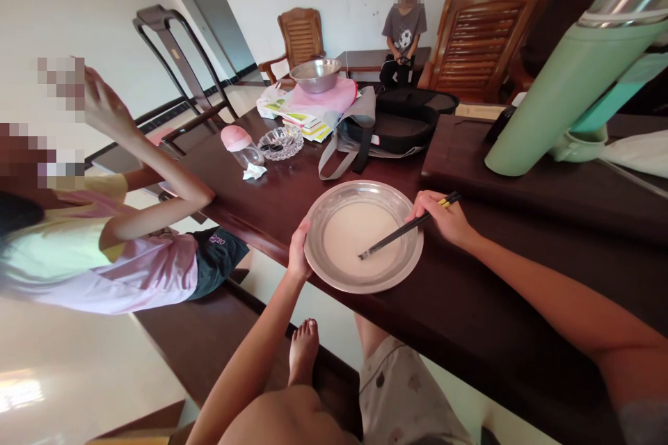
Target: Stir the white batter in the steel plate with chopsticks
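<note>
A round metal basin [317, 265] sits at the near edge of the dark wooden table, holding a pale, milky liquid [347, 240]. My left hand [299, 250] grips the basin's left rim, thumb on top and fingers hidden beneath. Above the right rim, my right hand [439, 214] is closed around a pair of black chopsticks [396, 232] with yellow bands near the upper end. Their lower tips reach into the liquid near the middle, with pale wet stuff on them.
Beyond the basin are a grey and black bag [391, 128], a glass ashtray [282, 143], a pink-capped bottle [241, 146] and a steel bowl [316, 76] on papers. A green thermos [558, 94] stands right. One person [146, 250] sits left, another [405, 31] at the back.
</note>
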Tool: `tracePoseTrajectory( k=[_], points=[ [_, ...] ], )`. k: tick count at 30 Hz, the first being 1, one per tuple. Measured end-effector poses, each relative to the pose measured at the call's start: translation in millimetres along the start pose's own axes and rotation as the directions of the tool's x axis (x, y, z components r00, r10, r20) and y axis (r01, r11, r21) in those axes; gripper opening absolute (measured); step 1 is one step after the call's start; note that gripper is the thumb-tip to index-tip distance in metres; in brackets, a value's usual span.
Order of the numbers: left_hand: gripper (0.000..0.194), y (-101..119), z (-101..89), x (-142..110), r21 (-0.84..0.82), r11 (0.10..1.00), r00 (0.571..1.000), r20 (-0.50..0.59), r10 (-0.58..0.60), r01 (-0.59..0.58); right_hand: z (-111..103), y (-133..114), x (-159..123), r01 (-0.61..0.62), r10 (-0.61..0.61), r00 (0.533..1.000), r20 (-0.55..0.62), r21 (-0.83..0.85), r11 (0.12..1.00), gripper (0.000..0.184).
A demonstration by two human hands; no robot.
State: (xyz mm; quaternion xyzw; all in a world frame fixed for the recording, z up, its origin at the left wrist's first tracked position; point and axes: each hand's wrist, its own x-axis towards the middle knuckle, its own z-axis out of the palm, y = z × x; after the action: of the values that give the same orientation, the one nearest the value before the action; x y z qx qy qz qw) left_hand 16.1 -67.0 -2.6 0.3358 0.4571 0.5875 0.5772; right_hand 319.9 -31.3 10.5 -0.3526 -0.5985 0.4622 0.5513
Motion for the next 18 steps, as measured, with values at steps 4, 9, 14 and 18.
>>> tracePoseTrajectory(
  k=[4, 9, 14, 18],
  points=[
    [0.048, 1.2, 1.5, -0.9, -0.007, 1.0, 1.0, 0.011, 0.004, -0.004, -0.3, 0.0, 0.1, 0.032, -0.033, 0.998, -0.062, -0.012, 0.999, 0.042],
    [0.049, 1.0, 1.7, -1.1, -0.006, 1.0, 1.0, 0.025, 0.001, -0.001, 1.4, -0.2, -0.4, -0.007, 0.007, 1.0, -0.021, 0.03, 1.0, 0.045],
    [0.051, 1.4, 2.1, -1.0, -0.001, 1.0, 1.0, 0.005, 0.004, -0.004, 0.5, 0.0, 1.2, 0.009, -0.009, 0.996, -0.092, 0.004, 1.0, 0.044],
    [0.05, 2.6, 3.1, -1.5, 0.008, 1.0, 1.0, 0.009, -0.004, 0.004, 0.6, 0.6, 0.7, -0.018, 0.02, 0.999, -0.036, 0.039, 0.999, 0.046]
  ],
)
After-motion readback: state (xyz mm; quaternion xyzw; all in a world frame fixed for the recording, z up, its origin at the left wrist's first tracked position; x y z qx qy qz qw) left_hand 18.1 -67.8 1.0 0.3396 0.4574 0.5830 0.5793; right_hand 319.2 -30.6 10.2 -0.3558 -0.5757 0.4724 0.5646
